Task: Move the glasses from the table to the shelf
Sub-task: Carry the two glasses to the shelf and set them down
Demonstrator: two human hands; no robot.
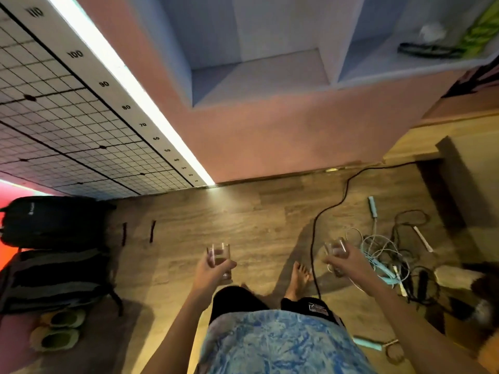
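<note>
Two glasses, one per hand: left hand (209, 269) wraps its glass (220, 259), right hand (348, 261) its glass (336, 251), each grip closed, upright for the shelf (259, 74) at upper centre.

Clear glass tumblers (219, 259); wood-grain floor (216, 211)

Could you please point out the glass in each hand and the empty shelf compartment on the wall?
Glass in left hand (220, 259): head view, on its clear side wall above the fingers.
Glass in right hand (336, 248): head view, on its upper wall near the rim.
Empty shelf compartment (259, 76): head view, on its bare floor.
</note>
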